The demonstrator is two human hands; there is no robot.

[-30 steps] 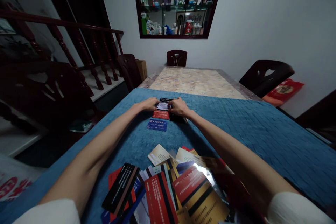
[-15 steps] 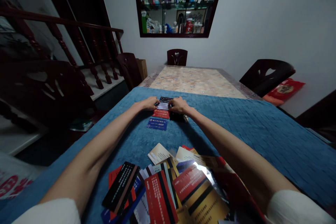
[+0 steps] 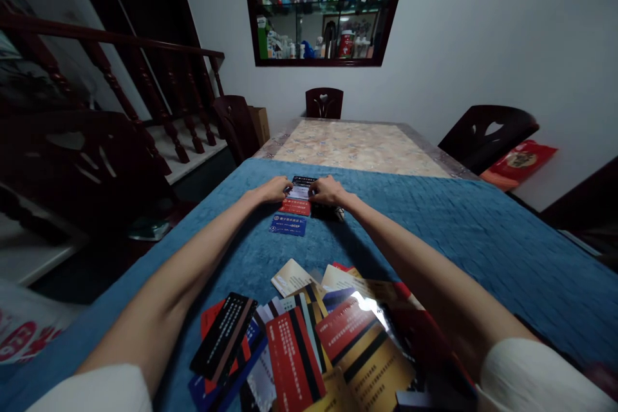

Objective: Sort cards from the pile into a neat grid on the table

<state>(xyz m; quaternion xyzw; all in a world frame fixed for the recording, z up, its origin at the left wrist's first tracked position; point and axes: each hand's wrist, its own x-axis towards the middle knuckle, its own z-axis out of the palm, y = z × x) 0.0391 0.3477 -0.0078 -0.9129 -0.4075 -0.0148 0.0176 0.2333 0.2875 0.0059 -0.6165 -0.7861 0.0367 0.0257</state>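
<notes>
1. Head view, looking forward and down: both bare arms reach out across a table covered by a blue quilted cloth (image 3: 458,232).
2. The left hand (image 3: 273,190) and right hand (image 3: 328,191) sit close together, fingertips pinching the two short ends of a pale rectangular plastic card (image 3: 299,192). It lies flat on the cloth at the far end of the reach, its long axis running left to right.
3. That card tops a short column: a black card (image 3: 303,180) peeks out beyond it, a red card (image 3: 295,206) lies just nearer, and a blue card (image 3: 288,224) nearer again. All lie flat, long sides crosswise, overlapping or nearly touching.
4. As for progress, I judge that four cards look laid out in line, while most remain unsorted.
5. Near the viewer, between the forearms, a loose heap of mixed red, black, gold and white cards (image 3: 309,341) spreads untidily, pointing every way.
6. Beyond the cloth the bare marble tabletop (image 3: 357,148) shows, with dark wooden chairs (image 3: 324,103) around it.
</notes>
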